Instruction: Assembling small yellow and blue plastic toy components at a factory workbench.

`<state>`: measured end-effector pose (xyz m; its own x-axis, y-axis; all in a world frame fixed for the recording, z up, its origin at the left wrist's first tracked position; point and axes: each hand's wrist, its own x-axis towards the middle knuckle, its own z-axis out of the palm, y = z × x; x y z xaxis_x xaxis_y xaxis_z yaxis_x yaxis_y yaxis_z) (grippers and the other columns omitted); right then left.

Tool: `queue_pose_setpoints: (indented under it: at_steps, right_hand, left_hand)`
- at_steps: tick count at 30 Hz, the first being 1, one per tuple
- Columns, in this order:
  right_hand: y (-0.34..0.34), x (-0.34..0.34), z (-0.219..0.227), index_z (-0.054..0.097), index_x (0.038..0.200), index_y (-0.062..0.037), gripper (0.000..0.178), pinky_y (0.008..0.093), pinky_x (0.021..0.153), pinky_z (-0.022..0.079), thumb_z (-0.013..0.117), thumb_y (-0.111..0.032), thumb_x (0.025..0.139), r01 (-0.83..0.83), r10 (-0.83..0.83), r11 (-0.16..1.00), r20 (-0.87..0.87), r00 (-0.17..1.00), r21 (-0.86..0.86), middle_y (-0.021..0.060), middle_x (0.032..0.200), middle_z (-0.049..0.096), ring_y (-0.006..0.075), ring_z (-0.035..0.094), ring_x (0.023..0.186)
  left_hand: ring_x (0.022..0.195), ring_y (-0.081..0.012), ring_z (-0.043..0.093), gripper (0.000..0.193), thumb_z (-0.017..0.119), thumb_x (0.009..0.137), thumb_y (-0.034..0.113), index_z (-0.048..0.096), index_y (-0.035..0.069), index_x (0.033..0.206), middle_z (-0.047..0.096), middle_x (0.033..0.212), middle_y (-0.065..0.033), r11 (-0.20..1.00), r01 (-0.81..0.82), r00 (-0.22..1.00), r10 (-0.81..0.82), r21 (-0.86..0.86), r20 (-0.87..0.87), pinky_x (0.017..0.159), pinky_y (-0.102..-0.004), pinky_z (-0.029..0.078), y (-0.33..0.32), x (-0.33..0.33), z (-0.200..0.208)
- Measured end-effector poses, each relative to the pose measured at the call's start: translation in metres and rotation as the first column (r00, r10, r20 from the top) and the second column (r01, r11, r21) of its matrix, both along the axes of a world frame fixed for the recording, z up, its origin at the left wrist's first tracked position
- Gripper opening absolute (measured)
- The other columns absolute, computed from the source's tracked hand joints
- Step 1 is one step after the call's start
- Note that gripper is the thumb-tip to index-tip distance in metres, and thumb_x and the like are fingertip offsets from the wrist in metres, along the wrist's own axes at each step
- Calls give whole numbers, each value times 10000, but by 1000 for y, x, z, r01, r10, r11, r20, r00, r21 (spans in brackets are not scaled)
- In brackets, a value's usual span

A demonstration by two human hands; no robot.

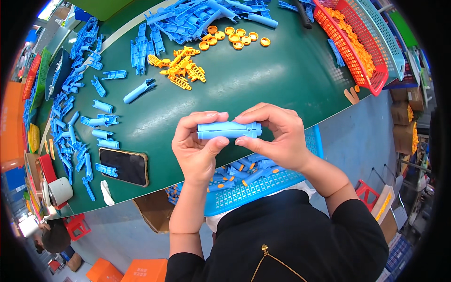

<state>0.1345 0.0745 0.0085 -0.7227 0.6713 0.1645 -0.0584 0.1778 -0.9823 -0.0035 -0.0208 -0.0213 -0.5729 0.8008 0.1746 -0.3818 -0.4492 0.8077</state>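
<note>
Between my two hands, above the near edge of the green table, lies a light-blue plastic tube (229, 130) held level, with a seam along its length. My left hand (197, 141) pinches its left end between thumb and fingers. The right end, which has a stepped collar, is gripped by the thumb and fingers of my right hand (277, 134). Beyond them on the table sit a pile of orange ribbed clips (181, 68) and several round orange caps (238, 45). A single blue tube part (139, 90) rests left of the clips.
Blue half-shells (188, 23) are heaped at the back, with more strewn along the left side. A phone (124, 167) lies near the front edge. Below my hands, a blue basket (263, 189) holds orange-tipped tubes. A red basket (379, 77) of orange parts stands at the right.
</note>
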Motion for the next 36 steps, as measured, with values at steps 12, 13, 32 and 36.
queue_pose_setpoints:
  at_steps: [12,13,32,36]
  right_hand:
    - [12,-2,-6,547,1072,30,293,289,844,531,672,71,810,-119,14,832,-194,981,-542,144,1085,620,176,619,994]
    - [15,1,-3,568,1048,38,264,293,856,539,658,98,808,-87,13,809,-131,991,-581,151,1084,622,172,627,981]
    - [14,3,-9,653,908,63,115,304,863,532,653,117,807,-76,12,911,-159,987,-406,152,1020,621,180,638,943]
    - [11,6,-2,652,909,37,160,264,771,532,717,69,765,4,-2,989,12,1000,-146,127,967,641,148,645,875]
  left_hand:
    - [943,-231,627,278,773,758,12,584,43,959,660,1016,-157,973,-215,845,228,82,-484,776,-329,529,-1,-2,-4]
    - [943,-231,627,278,773,758,12,584,43,959,660,1016,-157,974,-212,848,224,80,-481,776,-329,529,0,-1,-2]
    - [804,-240,607,324,759,671,-39,676,19,979,677,940,-96,897,-348,78,317,272,-945,674,-305,517,15,3,-3]
    - [820,-256,605,322,739,694,-48,652,21,995,673,951,-109,943,-291,208,225,159,-952,721,-337,513,14,1,-5]
